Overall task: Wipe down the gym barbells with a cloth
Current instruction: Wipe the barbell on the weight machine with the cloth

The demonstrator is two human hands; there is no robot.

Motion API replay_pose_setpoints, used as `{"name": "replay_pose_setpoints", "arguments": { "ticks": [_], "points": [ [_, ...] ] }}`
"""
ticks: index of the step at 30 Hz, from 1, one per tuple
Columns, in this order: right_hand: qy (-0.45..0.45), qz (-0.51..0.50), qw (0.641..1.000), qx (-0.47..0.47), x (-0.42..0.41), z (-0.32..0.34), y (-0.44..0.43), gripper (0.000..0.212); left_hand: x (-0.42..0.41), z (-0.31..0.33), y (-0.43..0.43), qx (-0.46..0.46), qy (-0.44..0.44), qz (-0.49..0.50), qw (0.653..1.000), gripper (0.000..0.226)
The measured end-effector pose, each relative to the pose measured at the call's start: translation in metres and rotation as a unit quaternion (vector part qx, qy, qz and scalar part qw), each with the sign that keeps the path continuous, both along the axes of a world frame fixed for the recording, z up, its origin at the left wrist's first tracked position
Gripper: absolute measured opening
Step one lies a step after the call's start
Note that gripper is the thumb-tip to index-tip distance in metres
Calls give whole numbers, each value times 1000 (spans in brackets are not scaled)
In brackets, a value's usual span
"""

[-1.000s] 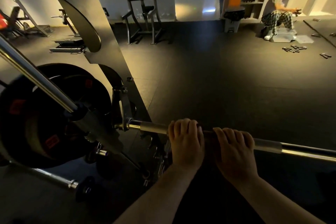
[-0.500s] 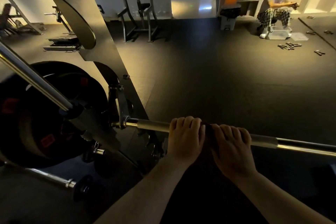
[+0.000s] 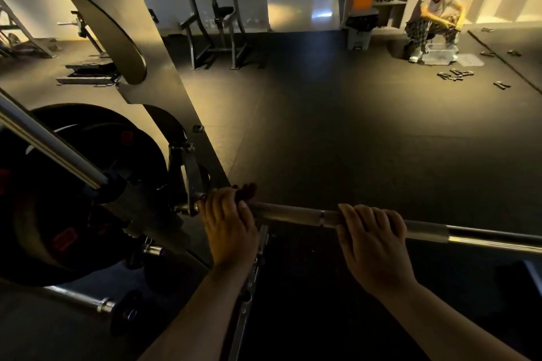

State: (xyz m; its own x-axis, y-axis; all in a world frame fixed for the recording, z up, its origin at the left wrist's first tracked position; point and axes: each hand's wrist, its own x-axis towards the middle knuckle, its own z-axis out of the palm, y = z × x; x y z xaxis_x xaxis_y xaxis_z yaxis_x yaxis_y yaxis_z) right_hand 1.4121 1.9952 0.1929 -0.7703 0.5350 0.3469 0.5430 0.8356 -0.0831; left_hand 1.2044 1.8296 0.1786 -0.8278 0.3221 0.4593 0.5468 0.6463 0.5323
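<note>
A steel barbell (image 3: 293,212) runs from the rack hook at the left across to the right edge. My left hand (image 3: 227,223) is wrapped over the bar right beside the rack, pressing a dark cloth (image 3: 245,191) around it; a bit of the cloth sticks out above my fingers. My right hand (image 3: 372,237) grips the bare bar farther right, a forearm's length away from the left. Between the hands the knurled bar shows bare.
The grey rack upright (image 3: 164,102) and black weight plates (image 3: 58,199) stand close on my left, with a second chrome bar (image 3: 50,143) slanting over them. A black bench frame (image 3: 215,23) stands at the back. A person (image 3: 434,20) crouches far right among small parts on the dark floor.
My left hand has slid left along the bar with the cloth, up to the rack hook. The right hand stayed on the bar, so the hands are now apart.
</note>
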Motion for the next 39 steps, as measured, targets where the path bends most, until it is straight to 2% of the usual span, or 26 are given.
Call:
{"name": "replay_pose_setpoints", "arguments": {
  "ticks": [2, 4, 6, 8, 11, 14, 17, 20, 23, 25, 28, 31, 34, 36, 39],
  "points": [
    [2, -9, 1000, 1, -2, -1, -2, 49, 24, 3, 21, 16, -10, -4, 1000, 27],
    [0, -7, 1000, -3, -1, -2, -2, 57, 57, 3, 36, -19, 15, -90, 996, 30],
    [-18, -4, 1000, -9, 0, -2, -1, 73, 78, -1, 37, -74, 51, -174, 981, 40],
    [-26, -5, 1000, -11, 1, 0, -1, 76, 67, -2, 28, -104, 76, -212, 969, 43],
    [-5, -4, 1000, -4, 0, 3, -4, 54, 40, 2, 16, -103, 76, -194, 973, 40],
    [-22, -17, 1000, -15, -1, 8, -7, 53, 48, 26, 33, -92, 4, -125, 988, 36],
    [-40, -19, 999, -31, -1, 13, -7, 53, 54, 54, 64, -202, -57, -177, 962, 32],
    [-40, -23, 998, -45, -1, 16, -9, 52, 48, 56, 66, -210, -14, -223, 952, 34],
    [-58, -24, 997, -55, 0, 16, -9, 60, 59, 23, 45, -130, 31, -231, 964, 38],
    [-67, -16, 995, -70, 1, 15, -8, 74, 78, 0, 35, -124, 45, -227, 965, 51],
    [-74, 17, 994, -78, 5, 20, -4, 79, 99, -12, 41, -127, 69, -241, 960, 67],
    [-93, 42, 992, -81, 10, 28, 3, 78, 86, 18, 62, -160, 71, -267, 948, 45],
    [-108, 43, 991, -67, 14, 34, 10, 67, 68, 53, 80, -225, 14, -275, 935, 36],
    [-115, 19, 991, -61, 21, 33, 15, 64, 71, 53, 85, -214, 22, -254, 943, 33],
    [-110, -13, 992, -58, 37, 31, 25, 62, 107, 28, 82, -140, 21, -211, 967, 38]
  ]
}}
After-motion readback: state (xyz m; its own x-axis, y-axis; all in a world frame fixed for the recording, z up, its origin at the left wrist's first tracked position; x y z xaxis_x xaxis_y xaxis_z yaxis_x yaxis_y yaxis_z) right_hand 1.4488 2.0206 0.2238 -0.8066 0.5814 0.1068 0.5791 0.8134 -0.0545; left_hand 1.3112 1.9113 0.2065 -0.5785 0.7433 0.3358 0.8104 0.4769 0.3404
